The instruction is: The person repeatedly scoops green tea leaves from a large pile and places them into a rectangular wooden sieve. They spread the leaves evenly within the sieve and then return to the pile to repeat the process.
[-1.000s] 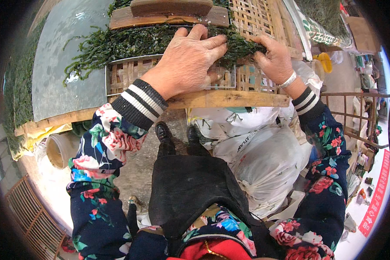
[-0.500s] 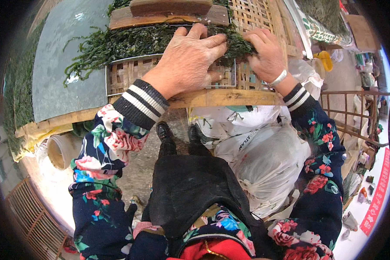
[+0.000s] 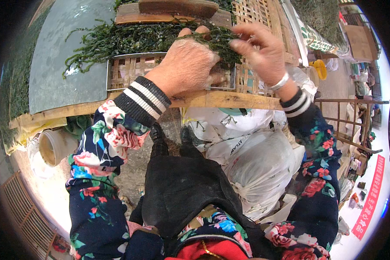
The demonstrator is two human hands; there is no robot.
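Observation:
A long heap of dark green seaweed (image 3: 130, 40) lies across a metal-edged rectangular frame (image 3: 107, 76) on a woven bamboo mat (image 3: 136, 69). My left hand (image 3: 188, 63) is bent over the heap's middle. Its fingers are curled into the strands, their tips partly hidden. At the heap's right end is my right hand (image 3: 264, 54), slightly blurred, with a pale bracelet at the wrist. Its thumb and fingers are apart beside the strands, and nothing shows between them. Just beyond the heap rests a wooden block (image 3: 177, 8) with a raised grip.
To the left is a wet grey board (image 3: 69, 56), with more seaweed (image 3: 17, 82) past it. A wooden rail (image 3: 229, 99) edges the table. Below stand full white plastic bags (image 3: 260, 169) and a white bucket (image 3: 54, 147). A metal rack (image 3: 349, 115) stands at the right.
My right hand has let go of the seaweed's right end, its thumb and fingers parting. My left hand's fingers have curled from spread on top into the strands.

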